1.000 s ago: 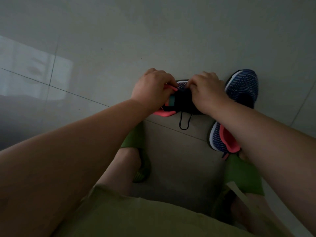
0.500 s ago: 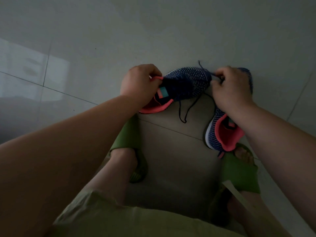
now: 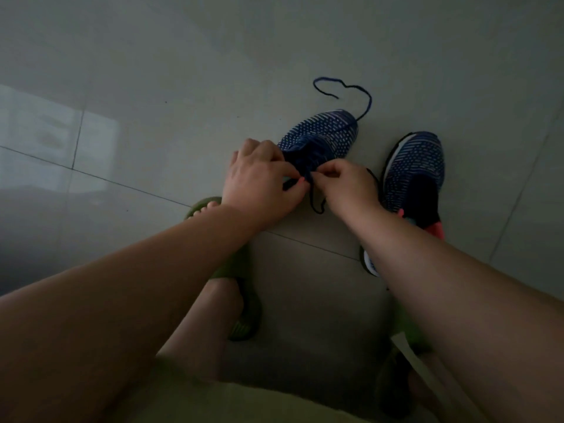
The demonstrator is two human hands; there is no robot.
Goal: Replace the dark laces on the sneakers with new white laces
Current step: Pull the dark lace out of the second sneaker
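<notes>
A blue knit sneaker point(image 3: 323, 134) with a coral lining stands on the floor, toe pointing away. My left hand point(image 3: 259, 181) grips its heel and collar. My right hand point(image 3: 345, 186) pinches the dark lace point(image 3: 314, 196) at the eyelets, and a short end hangs below my fingers. The lace's other end point(image 3: 357, 90) lies in a loose curl on the tiles beyond the toe. The second sneaker point(image 3: 418, 172) sits to the right, partly hidden by my right forearm. No white laces are in view.
Grey floor tiles point(image 3: 152, 87) spread all around. My feet are in green slippers, the left one point(image 3: 241, 300) below the sneakers and the right one point(image 3: 406, 337) under my right arm. My lap fills the bottom edge.
The sneaker went from being held sideways to standing on the floor. One lace end has been pulled out and now trails past the toe. My right hand came back to the eyelets.
</notes>
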